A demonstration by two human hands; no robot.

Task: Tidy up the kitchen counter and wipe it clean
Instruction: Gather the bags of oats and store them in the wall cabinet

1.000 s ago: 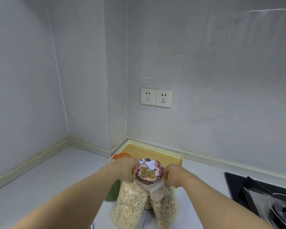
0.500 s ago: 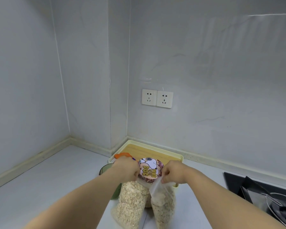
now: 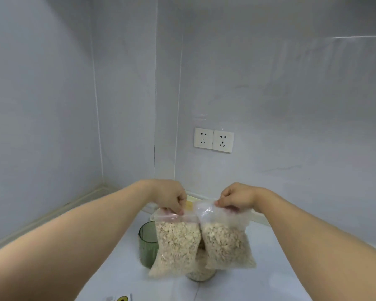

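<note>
Left hand (image 3: 172,198) and right hand (image 3: 237,197) each pinch an oat bag aloft.
The left bag (image 3: 176,246) and right bag (image 3: 226,244) hang side by side above the worktop (image 3: 280,268), hiding most of a jar (image 3: 201,273). This looks like the tidying step; next they need stowing clear of the wiping.

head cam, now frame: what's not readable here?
Head view:
- Oat-filled clear jar: mostly behind left clear oat bag and right clear oat bag; top hidden.
- Green ribbed glass cup: right side covered by the left bag.
- Yellow-and-black item: cut off by the bottom edge.
- Bag seals: blurred, partly under left hand and right hand.
</note>
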